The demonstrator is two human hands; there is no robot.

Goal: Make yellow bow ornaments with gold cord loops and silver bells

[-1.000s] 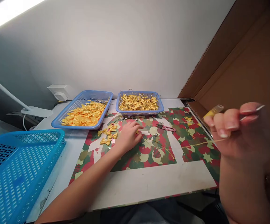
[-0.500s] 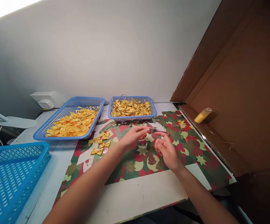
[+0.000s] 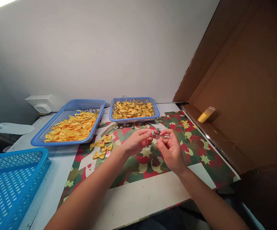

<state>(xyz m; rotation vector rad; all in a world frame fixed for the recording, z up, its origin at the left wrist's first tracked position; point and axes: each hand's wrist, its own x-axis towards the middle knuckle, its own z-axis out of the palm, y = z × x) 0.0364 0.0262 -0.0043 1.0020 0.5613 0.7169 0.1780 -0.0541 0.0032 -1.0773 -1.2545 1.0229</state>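
My left hand (image 3: 139, 140) is closed, with a small silver jingle bell (image 3: 153, 133) pinched at its fingertips. Just to the right, my right hand (image 3: 172, 148) has its fingers curled in a pinch around a slim dark tool (image 3: 161, 135) whose tip meets the bell. The fingers cover most of the tool, so its exact kind cannot be made out. A few loose yellow ribbon bows (image 3: 106, 147) lie left of my left hand. Behind my hands, several silver bells on gold cords (image 3: 124, 126) rest on the patterned sheet (image 3: 128, 172).
A blue basket (image 3: 39, 137) of yellow bows stands back left, and a smaller blue basket (image 3: 134, 120) holds bows with gold cords. At front left is a bright blue basket (image 3: 16, 153). A yellow-filled tube (image 3: 205, 115) lies on the cardboard (image 3: 224, 143) at right.
My right hand has drawn in toward the left fingertips and now covers more of the tool; its pink handle showed earlier. The bell stays in my left fingers. The view has shifted slightly.
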